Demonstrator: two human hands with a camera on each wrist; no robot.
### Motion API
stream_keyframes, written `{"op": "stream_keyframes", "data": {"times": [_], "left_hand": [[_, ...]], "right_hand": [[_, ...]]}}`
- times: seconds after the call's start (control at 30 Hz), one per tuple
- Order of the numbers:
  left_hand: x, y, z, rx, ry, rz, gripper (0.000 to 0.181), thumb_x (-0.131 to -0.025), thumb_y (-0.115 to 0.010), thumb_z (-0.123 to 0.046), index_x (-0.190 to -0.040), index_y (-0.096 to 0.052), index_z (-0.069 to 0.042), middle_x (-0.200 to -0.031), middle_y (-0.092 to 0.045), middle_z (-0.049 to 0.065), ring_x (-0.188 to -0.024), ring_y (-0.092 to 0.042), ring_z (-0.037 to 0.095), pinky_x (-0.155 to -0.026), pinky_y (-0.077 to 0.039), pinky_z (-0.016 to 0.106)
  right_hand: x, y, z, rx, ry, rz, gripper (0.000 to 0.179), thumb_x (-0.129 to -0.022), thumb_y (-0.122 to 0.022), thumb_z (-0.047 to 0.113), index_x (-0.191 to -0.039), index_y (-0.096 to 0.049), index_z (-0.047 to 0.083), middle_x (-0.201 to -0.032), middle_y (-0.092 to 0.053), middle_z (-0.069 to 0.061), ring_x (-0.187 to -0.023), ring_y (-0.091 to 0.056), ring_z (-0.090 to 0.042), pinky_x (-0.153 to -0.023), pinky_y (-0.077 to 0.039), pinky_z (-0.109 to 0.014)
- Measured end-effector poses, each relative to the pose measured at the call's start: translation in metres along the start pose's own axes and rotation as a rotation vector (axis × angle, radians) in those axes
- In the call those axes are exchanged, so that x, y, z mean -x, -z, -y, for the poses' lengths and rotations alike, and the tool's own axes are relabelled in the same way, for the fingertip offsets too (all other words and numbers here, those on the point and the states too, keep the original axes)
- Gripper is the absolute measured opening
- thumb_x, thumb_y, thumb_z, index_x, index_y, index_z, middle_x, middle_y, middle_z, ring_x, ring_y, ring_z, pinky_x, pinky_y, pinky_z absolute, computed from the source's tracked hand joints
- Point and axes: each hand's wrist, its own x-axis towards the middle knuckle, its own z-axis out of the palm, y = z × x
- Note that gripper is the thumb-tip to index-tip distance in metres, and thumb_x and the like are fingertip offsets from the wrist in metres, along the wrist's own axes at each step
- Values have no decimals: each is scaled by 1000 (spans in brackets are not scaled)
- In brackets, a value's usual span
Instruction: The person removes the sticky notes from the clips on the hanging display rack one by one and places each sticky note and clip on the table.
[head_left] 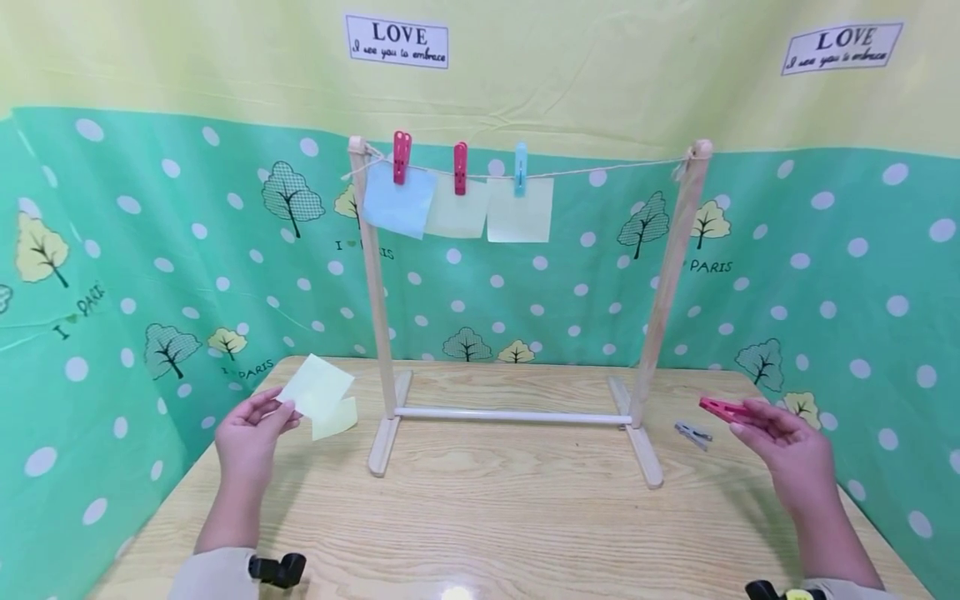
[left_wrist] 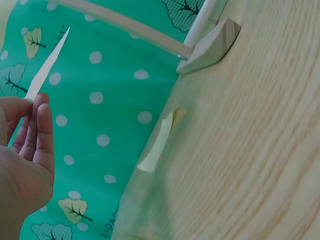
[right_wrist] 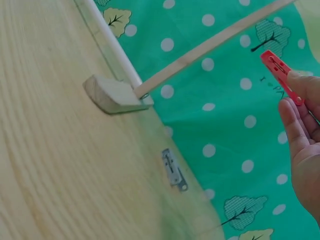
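Between thumb and fingers my left hand pinches a pale yellow paper note, raised over the table's left side. Below it on the table lies another pale note, also in the left wrist view. On the right, my right hand pinches a red clothespin by one end. A grey clothespin rests on the table beside that hand. From the string hang a blue note and two pale notes, held by two red clothespins and a light blue clothespin.
A wooden frame with two uprights carries the string. A white bar joins its feet low over the wooden table. Green and yellow patterned cloth encloses the back and sides.
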Motion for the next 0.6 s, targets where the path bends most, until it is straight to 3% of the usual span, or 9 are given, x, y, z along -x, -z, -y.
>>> {"op": "stream_keyframes", "data": {"times": [0.13, 0.3, 0.5, 0.6], "left_hand": [[-6, 8, 1, -25, 17, -11, 44, -81, -78, 0, -122, -64, 2, -84, -69, 2, -68, -70, 14, -67, -60, 26], [-11, 17, 2, -57, 18, -32, 33, -82, -78, -4, -113, -69, 0, -84, -72, 1, -68, -70, 13, -68, -60, 25], [-17, 29, 4, -79, 21, -62, 23, -82, -79, -6, -103, -73, -2, -81, -72, -3, -70, -71, 9, -67, -59, 22], [-22, 35, 6, -77, 30, -84, 21, -81, -80, -7, -101, -75, -3, -81, -71, -5, -71, -70, 7, -66, -59, 21]], "right_hand": [[-2, 4, -10, 43, -10, -18, 37, -84, -76, 4, -120, -69, 10, -98, -71, 14, -85, -67, 3, -73, -53, -10], [-4, 8, -21, 92, -65, -41, 37, -84, -78, 10, -120, -69, 9, -95, -71, 15, -84, -65, 3, -71, -53, -9], [-5, 13, -31, 233, -131, -73, 39, -85, -78, 18, -121, -66, 9, -93, -68, 19, -84, -63, 5, -71, -53, -9], [-6, 16, -36, 206, -150, -77, 35, -84, -79, 16, -116, -67, 10, -92, -68, 18, -83, -64, 4, -71, -53, -9]]}}
